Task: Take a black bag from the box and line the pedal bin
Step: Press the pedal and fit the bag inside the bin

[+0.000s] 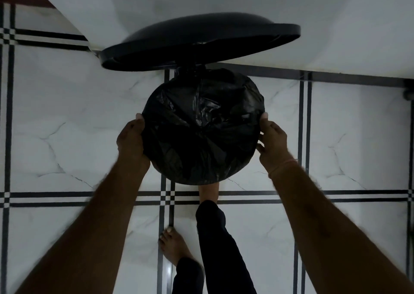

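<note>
Lining near done: left hand (pixel 131 140) and right hand (pixel 272 141) clasp bag (pixel 201 125) over bin rim, lid (pixel 199 42) up; next, tuck slack.

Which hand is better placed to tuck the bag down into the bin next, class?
Neither clearly: the left hand and right hand grip opposite sides of the black bag stretched over the pedal bin's mouth. The right hand, sitting higher on the rim, seems marginally freer.

Looks like somebody's home: marble-look floor tiles (pixel 67 118) with black-and-white check borders, a plain white wall (pixel 336 24), a pedal bin (pixel 202 127) between the fingers (pixel 139 120), and bare feet (pixel 173 245).
</note>
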Demonstrator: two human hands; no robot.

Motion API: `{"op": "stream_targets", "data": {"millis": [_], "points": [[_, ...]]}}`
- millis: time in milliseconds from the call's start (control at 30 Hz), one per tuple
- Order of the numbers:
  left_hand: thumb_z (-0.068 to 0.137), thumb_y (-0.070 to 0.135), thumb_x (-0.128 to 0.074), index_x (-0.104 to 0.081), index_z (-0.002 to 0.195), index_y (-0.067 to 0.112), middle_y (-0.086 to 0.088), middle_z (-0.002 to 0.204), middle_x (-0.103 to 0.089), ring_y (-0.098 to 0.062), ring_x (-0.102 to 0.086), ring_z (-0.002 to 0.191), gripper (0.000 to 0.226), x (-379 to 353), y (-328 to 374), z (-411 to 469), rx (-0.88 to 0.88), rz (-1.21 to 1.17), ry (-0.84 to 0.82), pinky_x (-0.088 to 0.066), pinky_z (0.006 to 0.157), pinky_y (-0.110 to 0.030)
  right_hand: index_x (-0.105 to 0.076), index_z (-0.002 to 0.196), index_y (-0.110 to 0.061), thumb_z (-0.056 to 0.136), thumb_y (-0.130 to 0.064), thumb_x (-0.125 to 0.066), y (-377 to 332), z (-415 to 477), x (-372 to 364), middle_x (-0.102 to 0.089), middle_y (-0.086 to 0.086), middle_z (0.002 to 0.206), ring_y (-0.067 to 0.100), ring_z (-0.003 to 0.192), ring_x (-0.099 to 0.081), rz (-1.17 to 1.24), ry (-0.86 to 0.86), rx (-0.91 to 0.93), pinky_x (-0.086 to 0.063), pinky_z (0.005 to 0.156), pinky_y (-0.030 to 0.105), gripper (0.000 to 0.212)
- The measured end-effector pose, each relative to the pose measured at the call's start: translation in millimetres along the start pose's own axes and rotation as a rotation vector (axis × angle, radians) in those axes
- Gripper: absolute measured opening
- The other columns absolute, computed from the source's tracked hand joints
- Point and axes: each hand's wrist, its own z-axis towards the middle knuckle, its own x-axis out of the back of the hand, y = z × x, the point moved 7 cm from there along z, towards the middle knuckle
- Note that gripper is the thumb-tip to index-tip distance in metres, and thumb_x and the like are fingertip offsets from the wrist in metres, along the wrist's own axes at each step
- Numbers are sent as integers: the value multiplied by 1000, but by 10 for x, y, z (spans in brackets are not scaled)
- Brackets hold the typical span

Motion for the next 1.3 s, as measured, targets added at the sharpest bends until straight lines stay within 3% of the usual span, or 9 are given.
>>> {"op": "stream_targets", "data": {"millis": [100, 267, 433, 633, 733, 900, 1100, 1200, 1300], "points": [[94, 37, -71, -76, 93, 17, -10, 115, -74, -33, -69, 117, 22, 71, -96, 99, 88, 64, 40, -56, 102, -47, -70, 117, -7, 94, -55, -62, 78, 136, 53, -69, 6, 107, 19, 89, -56, -62, -62, -171, -43, 74, 33, 54], [100, 28, -65, -72, 96, 17, -5, 104, -72, -21, -69, 96, 14, -21, -121, 103, 131, 78, -7, -60, 84, -32, -53, 76, -10, 97, -30, -67, -11, 247, 54, -44, 5, 63, 14, 51, -37, -165, 11, -141, -31, 38, 19, 32], [102, 4, -55, -64, 98, 20, -5, 98, -70, -19, -68, 82, 19, -29, -30, 173, 84, 133, -67, -61, 65, -25, -64, 92, -9, 91, 11, -52, -280, 194, -60, -64, 12, 75, 20, 64, -59, -210, -31, 65, -52, 57, 24, 24], [106, 40, -50, -72, 110, 18, -1, 108, -75, -22, -71, 106, 31, -213, 179, 115, 19, 104, -169, -60, 89, -37, -73, 120, -7, 93, -68, -50, -422, 108, -242, -74, 11, 120, 24, 117, -68, -369, -314, 85, -53, 100, 40, 71], [88, 59, -69, -64, 131, 4, -17, 136, -66, -32, -64, 127, 70, -266, 206, 137, 37, 95, -225, -53, 106, -45, -70, 112, 3, 95, -52, -62, -509, 142, -280, -75, 15, 111, 29, 106, -71, -351, -234, 109, -58, 92, 41, 59], [101, 41, -60, -69, 129, 16, -9, 130, -71, -19, -69, 120, 39, -319, 254, 227, 133, 130, -239, -56, 101, -32, -74, 102, -10, 89, -51, -70, -505, 387, -497, -75, 6, 109, 23, 106, -69, -270, -183, -153, -53, 101, 40, 43], [109, 23, -43, -60, 134, 15, 0, 107, -69, -17, -68, 99, 31, -363, 207, 272, 47, 321, -216, -58, 82, -29, -61, 79, -1, 99, -3, -56, -423, 525, -498, -59, 11, 76, 21, 65, -55, -415, -88, -159, -51, 47, 21, 20], [104, 47, -50, -68, 128, 14, -9, 130, -71, -24, -67, 123, 44, -296, 188, 202, 76, 157, -203, -54, 102, -37, -68, 94, -10, 95, -32, -62, -590, 435, -367, -68, 6, 94, 22, 89, -65, -479, 116, 111, -60, 79, 33, 22], [98, 49, -60, -70, 121, 8, -10, 132, -69, -25, -67, 119, 48, -244, 168, 155, 61, 99, -142, -53, 106, -41, -61, 114, -12, 101, -34, -56, -1107, -547, -543, -61, 6, 113, 22, 105, -58, -652, 302, 916, -51, 88, 36, 26]]}}
